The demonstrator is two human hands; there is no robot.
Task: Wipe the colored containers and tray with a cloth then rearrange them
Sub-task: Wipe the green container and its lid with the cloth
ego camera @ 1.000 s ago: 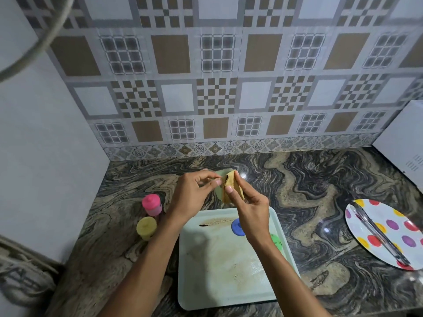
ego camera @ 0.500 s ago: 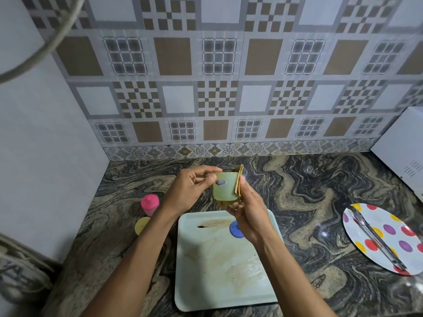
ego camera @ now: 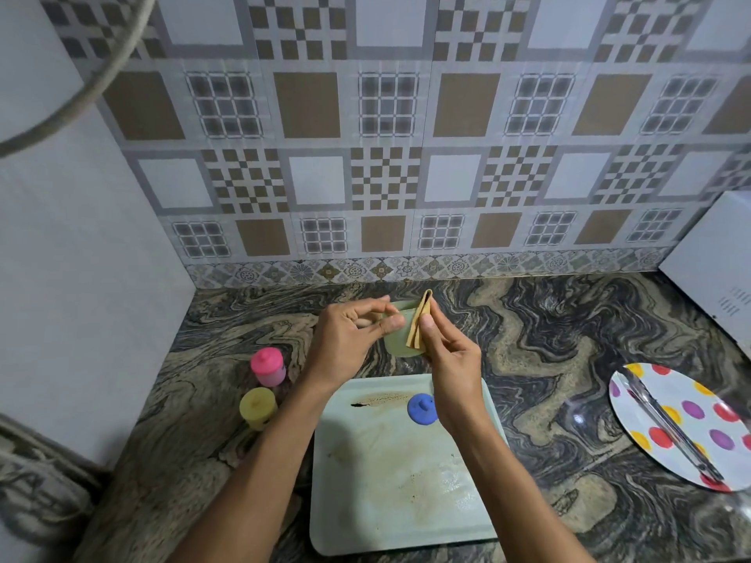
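While the left hand (ego camera: pixel 345 343) grips the pale green container (ego camera: pixel 396 339) above the tray's (ego camera: pixel 406 518) far edge, the right hand (ego camera: pixel 449 359) pinches a folded tan cloth (ego camera: pixel 418 325) against its right side (touching), cloth hanging upright.

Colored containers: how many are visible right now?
4. A pink lidded plastic container and a yellow one stand on the counter left of the tray, a blue one on the tray, a pale green one in the left hand. A forearm may hide more.
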